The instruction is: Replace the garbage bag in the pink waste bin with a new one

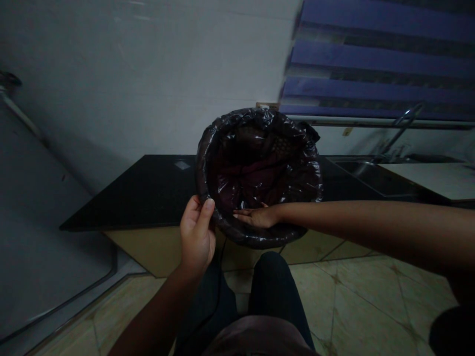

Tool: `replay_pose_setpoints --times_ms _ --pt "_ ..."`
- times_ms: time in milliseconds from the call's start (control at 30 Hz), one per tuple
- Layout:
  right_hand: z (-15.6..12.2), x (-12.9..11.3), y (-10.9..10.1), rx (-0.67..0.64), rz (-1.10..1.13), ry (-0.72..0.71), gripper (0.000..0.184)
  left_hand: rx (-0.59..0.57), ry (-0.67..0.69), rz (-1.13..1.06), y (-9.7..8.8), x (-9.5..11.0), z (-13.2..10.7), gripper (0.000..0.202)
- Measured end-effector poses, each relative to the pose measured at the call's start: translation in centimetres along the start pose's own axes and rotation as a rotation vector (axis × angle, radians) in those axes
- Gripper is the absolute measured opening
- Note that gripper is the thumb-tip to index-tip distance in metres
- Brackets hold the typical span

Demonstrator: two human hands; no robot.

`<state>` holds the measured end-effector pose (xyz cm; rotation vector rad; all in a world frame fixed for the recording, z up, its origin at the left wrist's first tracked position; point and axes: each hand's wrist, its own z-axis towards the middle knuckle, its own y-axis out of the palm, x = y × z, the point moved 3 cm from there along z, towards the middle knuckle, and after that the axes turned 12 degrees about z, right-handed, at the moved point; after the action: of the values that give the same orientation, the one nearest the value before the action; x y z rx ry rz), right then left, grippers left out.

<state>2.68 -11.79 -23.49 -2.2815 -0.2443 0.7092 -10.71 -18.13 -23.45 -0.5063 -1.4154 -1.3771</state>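
Observation:
A round trash can (284, 148) is tilted so that its mouth faces me, lined with a dark, shiny trash bag (256, 241) folded over the rim. My left hand (198, 232) grips the rim at the lower left, thumb on top of the bag and fingers curled behind. Inside the mouth lies my right hand (256, 216), its fingers stretched out against the bag's lower inner wall. The can's outer side is mostly hidden by the folded bag.
Behind the can runs a black countertop (126, 193) above pale cabinets (148, 247). To the right are a sink (386, 178) with a faucet (401, 128) and a purple striped blind (371, 64). A large grey panel (48, 207) stands at left. The floor (363, 301) is tiled.

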Motion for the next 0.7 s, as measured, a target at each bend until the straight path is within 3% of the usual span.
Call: replay_pose_setpoints --times_ms 200,333,500,700 --pt "0.4 0.5 -0.6 0.091 0.029 0.046 0.066 0.000 -0.011 -0.021 -0.2 -0.2 -0.1 0.028" --pt "0.8 0.8 -1.8 0.191 0.061 0.002 0.062 -0.008 -0.005 -0.025 -0.3 -0.3 -0.2 0.024" --pt "0.5 1.3 -3.3 0.339 0.302 -0.132 0.064 -0.015 0.006 -0.035 -0.4 -0.5 -0.2 0.024" --pt "1.0 2.9 -3.2 0.353 0.672 -0.063 0.064 -0.012 0.015 -0.051 -0.5 -0.6 -0.3 0.026"
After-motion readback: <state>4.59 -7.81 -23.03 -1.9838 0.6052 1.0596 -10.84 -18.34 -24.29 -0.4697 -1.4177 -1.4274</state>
